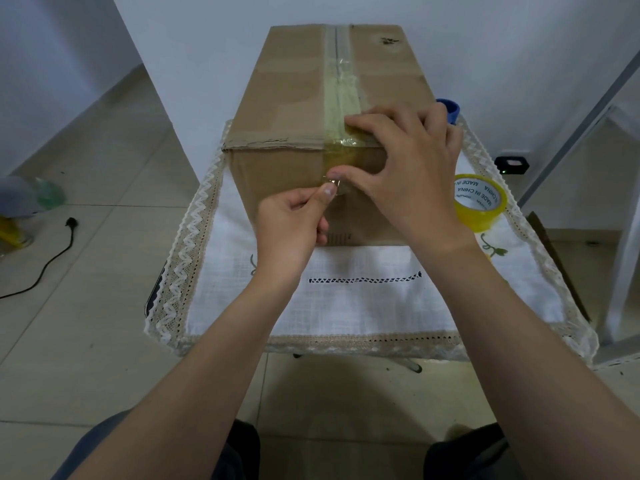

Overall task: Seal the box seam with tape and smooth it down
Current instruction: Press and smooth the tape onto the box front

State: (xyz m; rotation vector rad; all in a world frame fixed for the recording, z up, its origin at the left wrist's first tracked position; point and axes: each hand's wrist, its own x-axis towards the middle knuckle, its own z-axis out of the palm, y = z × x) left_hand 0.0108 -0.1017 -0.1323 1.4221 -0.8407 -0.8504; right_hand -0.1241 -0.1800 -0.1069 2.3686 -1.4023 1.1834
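Note:
A brown cardboard box [287, 98] stands on a small table covered by a white lace-edged cloth [363, 306]. A strip of clear yellowish tape [341, 95] runs along its top seam and folds over the near edge onto the front face. My left hand [294, 220] pinches the loose tape end against the front face with thumb and forefinger. My right hand [408, 168] lies over the near top edge, fingers on the tape at the corner fold, thumb pressing the front face beside the tape end. A yellow tape roll [481, 202] sits on the cloth to the right.
A blue object [450, 110] peeks out behind my right hand at the box's right side. A black cable with a plug [52, 258] lies on the tiled floor at left. A white frame [623, 237] and a small black device [512, 164] stand at right.

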